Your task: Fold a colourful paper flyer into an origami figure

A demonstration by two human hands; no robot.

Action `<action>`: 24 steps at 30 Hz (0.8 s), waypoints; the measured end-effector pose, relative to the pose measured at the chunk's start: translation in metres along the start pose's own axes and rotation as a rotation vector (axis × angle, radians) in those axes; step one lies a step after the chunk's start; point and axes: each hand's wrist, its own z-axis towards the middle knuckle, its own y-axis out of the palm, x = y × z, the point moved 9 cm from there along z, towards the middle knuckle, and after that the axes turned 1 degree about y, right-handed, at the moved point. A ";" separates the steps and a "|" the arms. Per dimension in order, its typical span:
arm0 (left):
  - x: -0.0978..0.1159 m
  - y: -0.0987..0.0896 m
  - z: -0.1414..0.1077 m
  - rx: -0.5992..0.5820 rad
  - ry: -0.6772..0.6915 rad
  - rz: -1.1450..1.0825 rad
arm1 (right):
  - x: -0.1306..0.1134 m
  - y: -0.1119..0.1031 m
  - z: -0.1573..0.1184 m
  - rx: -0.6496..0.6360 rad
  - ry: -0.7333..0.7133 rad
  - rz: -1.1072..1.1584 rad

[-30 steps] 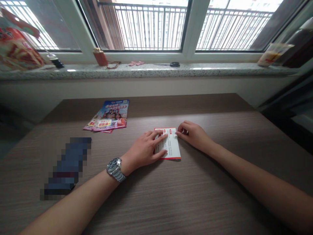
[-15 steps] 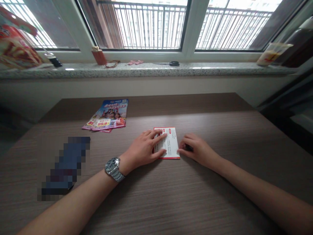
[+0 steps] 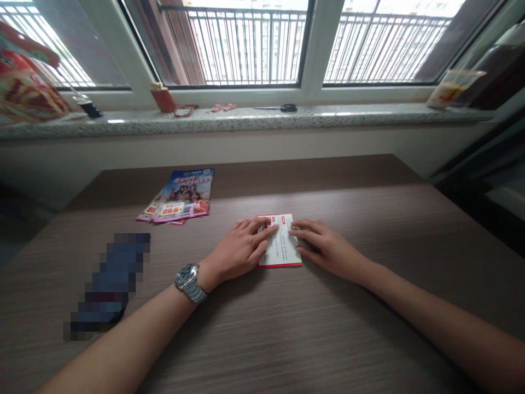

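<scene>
Fingers [image 3: 264, 234] of the left hand [image 3: 232, 251] lie loosely spread upon the left part of a white leaflet [image 3: 284, 249], which rests flat on the worktop [image 3: 262, 334]. The right hand [image 3: 334, 250] has its fingers slightly bent and apart, at the leaflet's right edge; neither hand grips anything. Well left of the leaflet is a pixelated dark blue object [image 3: 115, 279]. Beyond the leaflet, to its left, glossy flyers [image 3: 184, 194] overlap; farther behind it, scissors [image 3: 287, 108] lie on the windowsill [image 3: 348, 117].

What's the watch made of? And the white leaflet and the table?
The watch looks like shiny metal: its silver links gleam. The white leaflet seems to be smooth paper: flat and printed. The table could be wood or wood-look laminate, satiny, with fine streaky grain.
</scene>
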 end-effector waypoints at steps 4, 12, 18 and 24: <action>-0.008 -0.005 0.000 0.058 -0.006 -0.160 | 0.007 0.004 -0.001 -0.012 0.015 0.017; -0.016 -0.014 -0.001 0.165 -0.081 -0.173 | 0.012 -0.001 -0.003 -0.025 0.070 0.085; -0.018 -0.007 -0.002 0.107 -0.096 -0.087 | 0.014 0.001 -0.004 -0.018 0.081 0.098; -0.020 -0.007 -0.001 0.112 -0.105 -0.079 | 0.013 -0.001 -0.003 -0.003 0.063 0.103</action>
